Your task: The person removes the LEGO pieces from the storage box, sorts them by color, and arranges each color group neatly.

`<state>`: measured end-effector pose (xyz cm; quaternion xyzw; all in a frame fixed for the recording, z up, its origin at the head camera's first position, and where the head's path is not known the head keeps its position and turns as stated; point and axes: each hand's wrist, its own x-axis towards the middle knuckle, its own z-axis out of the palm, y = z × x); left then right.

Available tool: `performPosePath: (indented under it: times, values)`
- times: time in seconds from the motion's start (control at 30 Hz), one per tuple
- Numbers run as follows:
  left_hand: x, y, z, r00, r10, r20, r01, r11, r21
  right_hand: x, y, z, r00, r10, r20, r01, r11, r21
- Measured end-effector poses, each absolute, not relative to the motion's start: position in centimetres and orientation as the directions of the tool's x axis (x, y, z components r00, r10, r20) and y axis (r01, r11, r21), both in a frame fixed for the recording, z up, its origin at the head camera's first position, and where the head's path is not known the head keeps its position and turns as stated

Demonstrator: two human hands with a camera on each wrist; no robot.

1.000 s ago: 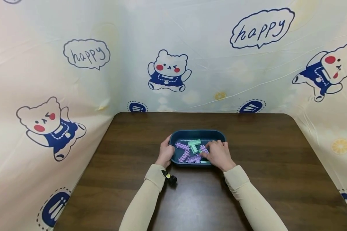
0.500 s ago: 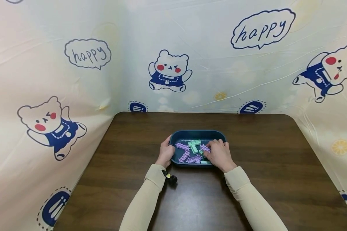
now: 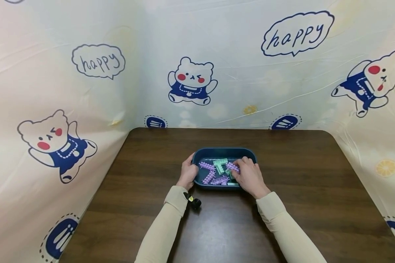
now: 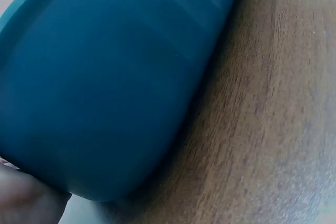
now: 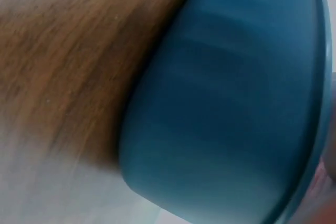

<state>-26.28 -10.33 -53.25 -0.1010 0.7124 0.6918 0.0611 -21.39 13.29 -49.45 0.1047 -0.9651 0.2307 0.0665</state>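
A dark teal tray sits on the brown table, holding several studded purple and mint-green building blocks. My left hand grips the tray's left end, thumb on the rim. From the right side my right hand reaches over the rim and pinches a purple building block between thumb and fingers. Left of it lie mint-green blocks and a bent run of purple blocks. Another purple block rests near the front wall. Both wrist views mostly show the tray's outer wall, with only blurred bits of the hands.
The wooden table extends around the tray on all sides. A small black device hangs at the left wrist. Behind the table stands a pale curtain printed with bears and "happy" bubbles.
My right thumb and fingers have closed on the purple block, which has risen slightly and shows more of its studs. The left hand and the tray have stayed in place.
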Motion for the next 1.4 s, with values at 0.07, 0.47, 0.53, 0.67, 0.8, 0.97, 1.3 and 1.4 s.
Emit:
performPosePath:
  times: [0.07,0.47,0.53,0.67,0.8,0.97,1.3,1.4]
  values:
    - [-26.3,-10.3,-53.2,-0.972,-0.059,-0.226,-0.228,0.026,0.973,-21.3,13.3,-49.3,-0.966,-0.173,0.191,-0.242,0.868,-0.435]
    - [-27.1,-10.4,-53.2,-0.973,-0.068,-0.218,-0.220,0.020,0.975,-20.1,12.6,-48.7,-0.942,-0.228,0.247,-0.317,0.848,-0.426]
    - [-27.3,-10.5,-53.2,-0.974,-0.069,-0.216,-0.218,0.027,0.975,-19.8,12.5,-48.6,-0.936,-0.239,0.258,-0.333,0.840,-0.428]
    - [-27.3,-10.7,-53.4,-0.972,-0.068,-0.223,-0.226,0.034,0.974,-19.2,12.2,-48.4,-0.926,-0.256,0.277,-0.359,0.824,-0.438]
    - [-27.4,-10.6,-53.4,-0.972,-0.070,-0.226,-0.228,0.025,0.973,-18.6,11.9,-48.5,-0.913,-0.273,0.303,-0.388,0.813,-0.435]
    - [-27.4,-10.4,-53.3,-0.972,-0.068,-0.227,-0.229,0.023,0.973,-17.8,11.4,-48.6,-0.893,-0.301,0.334,-0.426,0.804,-0.416]
    - [-27.4,-10.2,-53.2,-0.970,-0.078,-0.231,-0.233,0.026,0.972,-16.0,9.7,-48.8,-0.825,-0.413,0.385,-0.542,0.770,-0.336]
    - [-27.4,-10.2,-53.1,-0.970,-0.083,-0.227,-0.230,0.027,0.973,-15.3,9.2,-48.9,-0.802,-0.445,0.399,-0.572,0.764,-0.299]
